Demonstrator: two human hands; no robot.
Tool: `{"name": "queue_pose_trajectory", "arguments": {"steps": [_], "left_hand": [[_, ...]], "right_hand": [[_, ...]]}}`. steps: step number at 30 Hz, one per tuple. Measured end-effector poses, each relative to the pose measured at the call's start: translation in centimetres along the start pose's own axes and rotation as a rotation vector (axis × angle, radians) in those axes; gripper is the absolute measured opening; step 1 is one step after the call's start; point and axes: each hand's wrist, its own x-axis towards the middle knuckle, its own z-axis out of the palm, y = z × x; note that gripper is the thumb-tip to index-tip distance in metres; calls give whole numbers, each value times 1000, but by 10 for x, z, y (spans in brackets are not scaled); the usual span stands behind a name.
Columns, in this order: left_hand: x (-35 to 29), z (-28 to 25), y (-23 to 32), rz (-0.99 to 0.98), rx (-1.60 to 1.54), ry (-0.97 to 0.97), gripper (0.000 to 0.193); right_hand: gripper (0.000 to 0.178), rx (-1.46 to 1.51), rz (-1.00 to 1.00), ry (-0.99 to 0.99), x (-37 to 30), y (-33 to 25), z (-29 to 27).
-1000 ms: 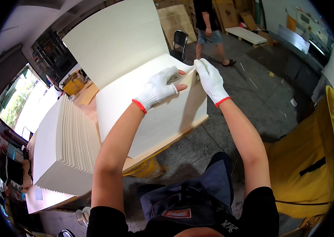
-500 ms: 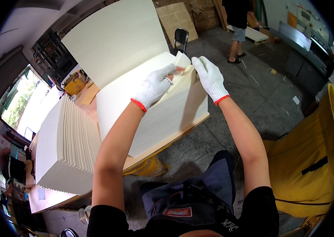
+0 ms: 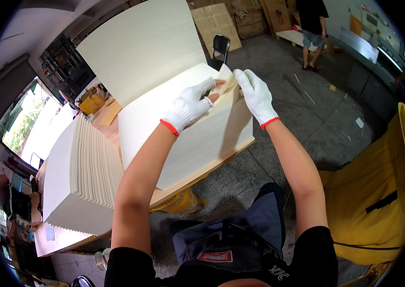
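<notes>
A tall stack of large white paper sheets (image 3: 202,148) stands on the table in front of me. At its far right corner, several cream-white sheets (image 3: 227,81) are bent up and curled. My left hand (image 3: 190,106), in a white knit glove with bare thumb and fingertip, has the curled sheets between thumb and forefinger. My right hand (image 3: 256,92), gloved in white with a red cuff, is closed at the outer edge of the same corner; its fingertips are partly hidden behind the paper.
A large pale board or sheet (image 3: 140,48) rises behind the stack. To the left sits another layered paper stack (image 3: 87,177). A yellow box (image 3: 91,99) is farther back. A black chair (image 3: 220,48) stands beyond the corner, a yellow cloth bin (image 3: 370,191) at right. One person (image 3: 312,28) is at the back.
My left thumb has moved right, toward the bent corner, and the sheets there curl differently. My right hand has barely shifted. The person at the back has moved right.
</notes>
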Motion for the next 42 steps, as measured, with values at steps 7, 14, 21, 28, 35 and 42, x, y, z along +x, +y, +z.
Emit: {"name": "queue_pose_trajectory", "arguments": {"steps": [7, 14, 21, 28, 35, 42], "left_hand": [[4, 3, -1, -44, 71, -19, 29], [-1, 0, 11, -148, 64, -75, 29], [1, 1, 1, -23, 31, -40, 39], [-1, -3, 9, -68, 21, -101, 39], [4, 6, -16, 171, 15, 120, 33], [0, 1, 14, -179, 53, -91, 28]], "right_hand": [[55, -31, 9, -7, 1, 1, 0], [56, -30, 26, -2, -1, 0, -1], [62, 34, 52, -8, 0, -1, 1], [63, 49, 72, 8, -1, 2, 1], [57, -47, 10, 12, 0, 3, 2], [52, -32, -18, 37, -3, 4, 1]]}}
